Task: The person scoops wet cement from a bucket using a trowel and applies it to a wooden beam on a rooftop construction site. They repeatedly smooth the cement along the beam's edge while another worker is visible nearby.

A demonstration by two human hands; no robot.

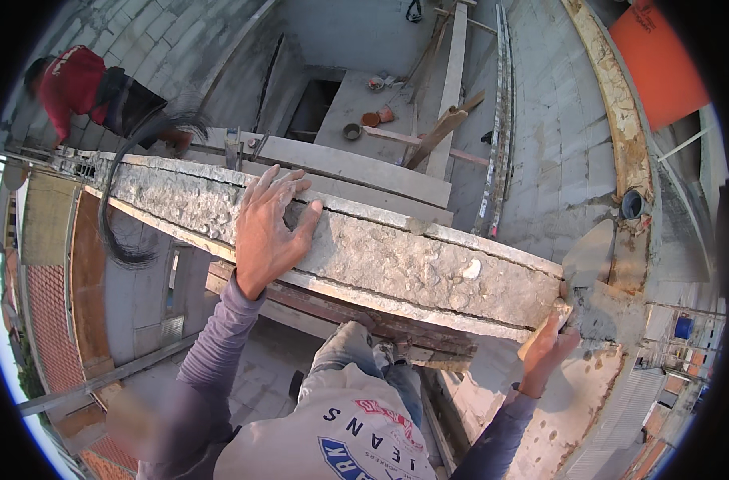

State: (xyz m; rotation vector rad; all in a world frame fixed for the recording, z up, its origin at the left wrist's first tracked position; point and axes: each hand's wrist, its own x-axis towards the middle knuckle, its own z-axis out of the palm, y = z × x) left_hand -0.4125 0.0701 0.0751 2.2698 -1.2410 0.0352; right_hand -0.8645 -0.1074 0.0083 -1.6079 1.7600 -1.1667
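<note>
A rough concrete beam (396, 260) runs across in front of me, with boards along both of its sides and a dark gap beside each board. My left hand (275, 228) lies on top of the beam, left of the middle, fingers spread and holding nothing. At the beam's right end my right hand (550, 352) is closed around a trowel's handle. The trowel's grey pointed blade (590, 252) reaches away from me over the grey mortar patch beside the wall. Much of the handle is hidden by my fingers. A small pale chip (472, 269) is on the beam.
At the far left a person in a red top (75, 84) bends over the beam. A black curved bundle of strands (112, 216) hangs across it. Planks (356, 170) and a dark bucket (352, 131) lie lower beyond. A pipe end (632, 204) stands near the trowel; an orange sheet (660, 64) is behind.
</note>
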